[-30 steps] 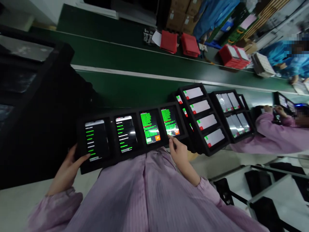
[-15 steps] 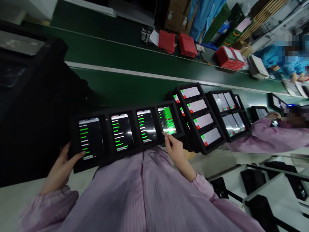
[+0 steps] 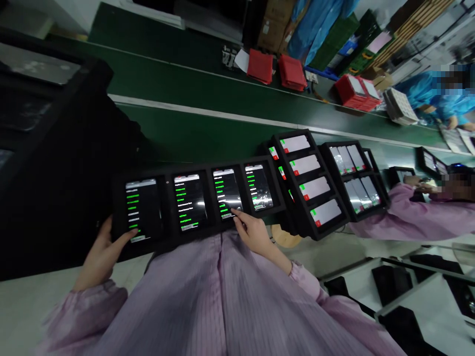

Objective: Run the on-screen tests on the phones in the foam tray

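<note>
A black foam tray [image 3: 168,212] lies across the front of my body, with several lit smartphones in a row of slots. Their dark screens carry lists in green and white text. My left hand [image 3: 97,254] grips the tray's left end, its thumb over the lower edge of the leftmost phone [image 3: 150,205]. My right hand [image 3: 257,236] is empty, its index finger stretched to the lower part of the phone second from the right [image 3: 227,188]. Touching or just above the glass, I cannot tell. Beside it is the rightmost phone [image 3: 261,183], uncovered.
Right of my tray stand stacked black trays [image 3: 315,170] of white-screened phones and another tray [image 3: 359,178]. Red pouches [image 3: 260,66] lie along the far side of the green bench [image 3: 193,133]. A large black tray [image 3: 89,74] rises at left. A co-worker's pink sleeve [image 3: 411,207] reaches in at right.
My right hand has moved left, from the rightmost phone to its neighbour. The rightmost screen has gone from dense green lines to a list on black. My left hand keeps its grip.
</note>
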A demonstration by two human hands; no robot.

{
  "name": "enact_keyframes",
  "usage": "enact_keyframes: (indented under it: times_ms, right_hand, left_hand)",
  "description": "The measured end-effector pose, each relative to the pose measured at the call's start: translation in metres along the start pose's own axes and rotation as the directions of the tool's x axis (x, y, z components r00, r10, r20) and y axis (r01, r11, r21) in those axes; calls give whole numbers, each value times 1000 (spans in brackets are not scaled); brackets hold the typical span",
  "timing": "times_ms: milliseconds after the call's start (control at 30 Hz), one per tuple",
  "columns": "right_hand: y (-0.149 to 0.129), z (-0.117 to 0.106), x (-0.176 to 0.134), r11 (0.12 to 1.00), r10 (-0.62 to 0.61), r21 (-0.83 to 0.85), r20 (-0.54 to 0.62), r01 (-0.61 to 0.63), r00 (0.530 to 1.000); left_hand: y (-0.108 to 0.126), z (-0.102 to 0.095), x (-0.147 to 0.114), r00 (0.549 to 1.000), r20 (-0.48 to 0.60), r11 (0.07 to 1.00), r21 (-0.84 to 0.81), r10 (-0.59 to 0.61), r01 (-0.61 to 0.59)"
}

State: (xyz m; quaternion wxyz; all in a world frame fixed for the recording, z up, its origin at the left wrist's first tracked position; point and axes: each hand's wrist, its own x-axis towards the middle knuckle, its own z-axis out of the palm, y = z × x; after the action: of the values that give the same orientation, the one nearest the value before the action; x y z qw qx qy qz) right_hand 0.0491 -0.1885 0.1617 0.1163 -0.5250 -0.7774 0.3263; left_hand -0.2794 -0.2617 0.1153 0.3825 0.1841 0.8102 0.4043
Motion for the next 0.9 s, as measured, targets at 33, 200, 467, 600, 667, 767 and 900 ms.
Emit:
enact_keyframes:
  times_ms: [33, 200, 467, 600, 667, 767, 900]
  right_hand:
    - [0, 0, 0, 1000, 2, 8, 0, -2, 1000]
    - [-1, 2, 2, 999, 7, 33, -2, -7, 1000]
    - [6, 4, 1, 999, 26, 36, -35, -25, 999]
    - [22, -8, -7, 996, 90, 33, -199, -85, 976]
    - [31, -15, -11, 989, 144, 24, -280, -143, 949]
    - [42, -20, -11, 984, 171, 13, -308, -175, 936]
    - [44, -22, -9, 986, 158, -1, -306, -166, 939]
  left_hand:
    - [1, 1, -1, 1000, -8, 1000, -4, -6, 5]
    - [9, 4, -5, 1000, -10, 1000, -12, -28, 28]
    - [13, 5, -8, 997, -32, 998, -11, -63, 63]
    - [17, 6, -10, 996, -28, 997, -20, -80, 79]
    - [17, 7, -10, 994, -28, 994, -31, -107, 106]
    - [16, 6, -6, 994, -16, 993, -50, -111, 110]
    - [14, 6, -3, 999, 16, 998, -33, -49, 49]
